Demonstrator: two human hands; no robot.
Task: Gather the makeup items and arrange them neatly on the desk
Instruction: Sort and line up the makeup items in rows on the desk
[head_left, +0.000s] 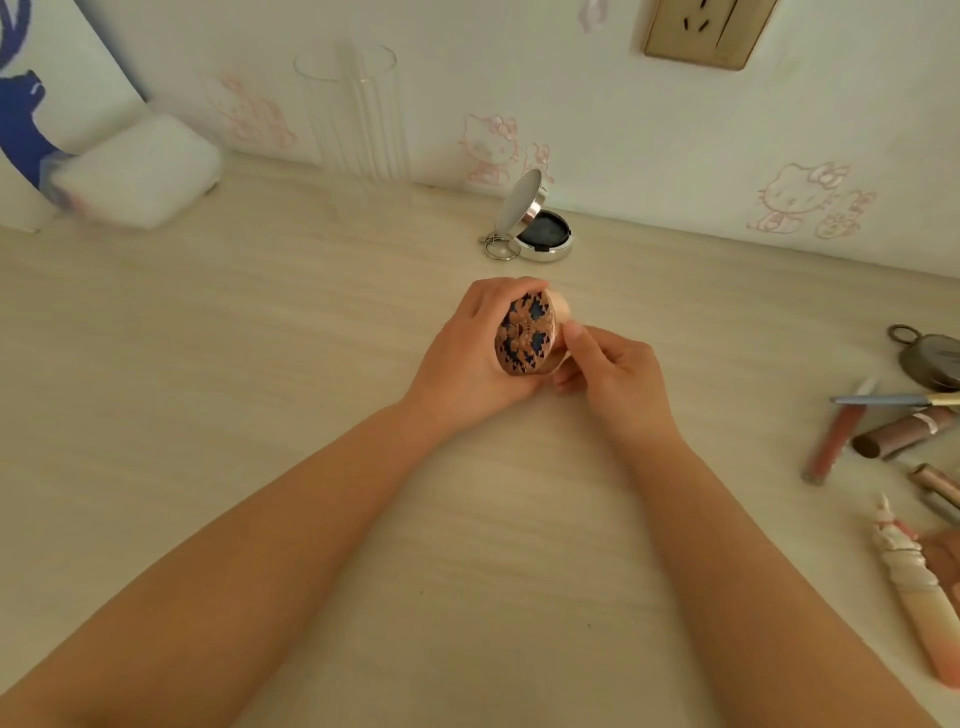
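While the left hand (467, 358) curls round a round compact with a blue-and-gold patterned lid (527, 332), holding it on edge just above the middle of the desk (260, 389), the right hand (608, 374) comes in from the side with its fingers bent, the fingertips (574, 332) pinching at the compact's rim; whether they are closing it or prising it open cannot be told, since the case's inner side faces away. The step in hand looks like shutting or checking this compact before it is set down. To do it well, the left hand should keep the case steady while the right presses squarely on the rim until the halves meet, then lay it flat, lid up. A sensible spot, by my judgement, is beside the open silver compact (537, 228) that stands near the wall with its mirror lid raised and a key ring at its hinge. The other makeup lies well apart at the right edge: a lip gloss tube (834, 441), a brown lipstick (904, 434), a thin brush (893, 399) lying across them, a dark round case (930, 364) and a peach tube (919, 597). These are not yet gathered, so much of the task remains.
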